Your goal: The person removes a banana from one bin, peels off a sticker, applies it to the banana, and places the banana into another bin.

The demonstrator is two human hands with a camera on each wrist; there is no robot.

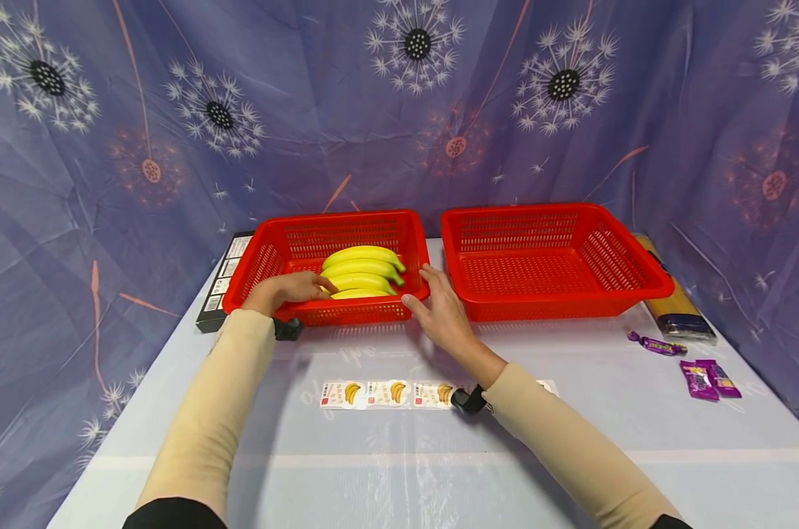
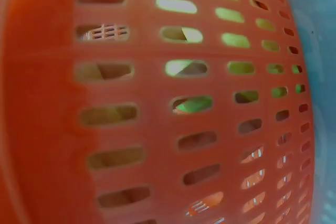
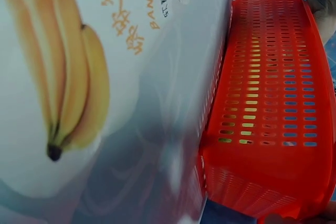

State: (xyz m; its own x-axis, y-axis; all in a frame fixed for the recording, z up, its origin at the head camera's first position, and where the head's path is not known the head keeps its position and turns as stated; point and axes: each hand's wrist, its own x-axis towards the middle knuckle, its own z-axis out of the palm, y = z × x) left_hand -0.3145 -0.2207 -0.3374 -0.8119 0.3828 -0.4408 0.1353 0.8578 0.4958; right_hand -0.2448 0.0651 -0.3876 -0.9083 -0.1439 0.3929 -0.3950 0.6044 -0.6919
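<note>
Several yellow bananas [image 1: 363, 268] lie side by side in the left red basket [image 1: 294, 235]. My left hand [image 1: 297, 286] reaches over the front rim, its fingers at the left ends of the front bananas; the basket wall and the bananas hide part of the fingers. Its wrist camera sees mostly the perforated red wall [image 2: 157, 124], with yellow and green through the slots. My right hand [image 1: 446, 312] touches the same basket's front right corner, thumb at the front and fingers along the right side, thumb and forefinger spread apart.
To the right stands a second red basket [image 1: 525, 272] with nothing in it. Flat banana-picture cards [image 1: 389, 394] lie in a row in front. Purple-wrapped candies [image 1: 700, 378] and a yellow pack [image 1: 684, 305] are at right. A black box [image 1: 217, 297] sits behind the left basket.
</note>
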